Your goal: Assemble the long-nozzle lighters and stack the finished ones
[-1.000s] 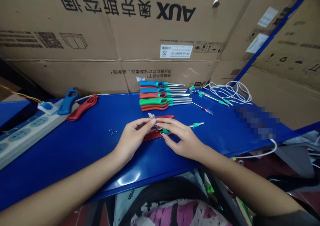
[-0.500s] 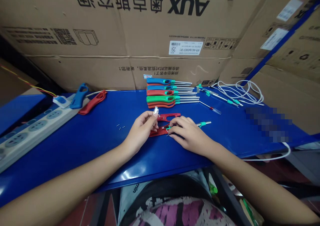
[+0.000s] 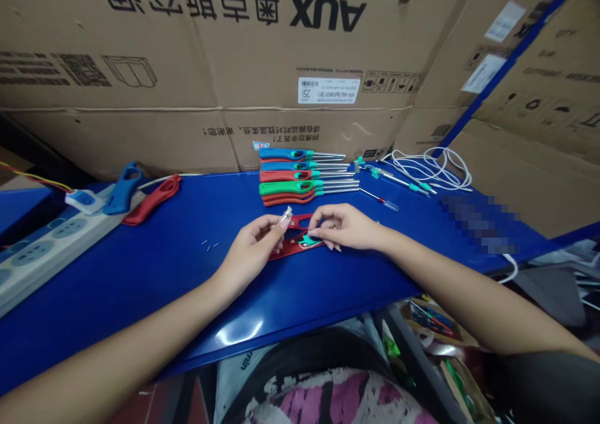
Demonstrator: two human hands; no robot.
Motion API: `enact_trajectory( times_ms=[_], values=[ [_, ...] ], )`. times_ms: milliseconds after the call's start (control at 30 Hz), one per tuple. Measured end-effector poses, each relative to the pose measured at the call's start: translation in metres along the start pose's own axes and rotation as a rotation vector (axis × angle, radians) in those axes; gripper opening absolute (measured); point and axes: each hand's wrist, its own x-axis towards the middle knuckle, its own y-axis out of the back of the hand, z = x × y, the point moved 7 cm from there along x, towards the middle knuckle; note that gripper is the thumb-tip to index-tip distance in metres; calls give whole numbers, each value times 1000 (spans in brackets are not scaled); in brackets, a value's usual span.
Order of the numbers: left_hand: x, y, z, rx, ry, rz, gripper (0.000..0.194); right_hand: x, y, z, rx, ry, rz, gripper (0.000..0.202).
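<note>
Between its thumb and fingers my left hand (image 3: 250, 246) holds a small clear part with a silvery tip (image 3: 287, 215), perhaps a lighter's fuel tank. Below and beside it lie two red lighter shell halves. The upper half (image 3: 300, 218) shows its trigger opening; the lower half (image 3: 284, 251) has a green piece (image 3: 308, 241) with a thin white wire in it. My right hand (image 3: 347, 226) is closed in a pinch just over that green piece. What its fingertips hold, if anything, is too small to make out.
Several assembled lighters (image 3: 285, 188) are stacked at the back. A thin screwdriver (image 3: 387, 204), metal tubes with green ends (image 3: 403, 180) and a coiled white cable (image 3: 435, 167) lie to the right. Leftward are a power strip (image 3: 70, 242), blue and red shells (image 3: 152, 200) and tiny pins (image 3: 210, 246).
My right hand has lifted slightly off the lower shell, and its fingers have curled into a pinch. My left hand still holds the clear part. The whole view has shifted.
</note>
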Motion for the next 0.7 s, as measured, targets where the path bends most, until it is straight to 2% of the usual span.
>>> enact_trajectory(
  times_ms=[100, 233, 500, 700],
  values=[
    [2, 1, -3, 20, 1, -6, 40, 1, -3, 15, 216, -51, -12, 37],
    [4, 1, -8, 76, 4, -46, 44, 2, 1, 22, 320, -47, 16, 38],
    [-1, -10, -2, 406, -241, -134, 32, 2, 7, 17, 288, -54, 12, 32],
    [-5, -11, -1, 481, -302, -160, 28, 0, 2, 17, 226, -98, -64, 35]
  ],
)
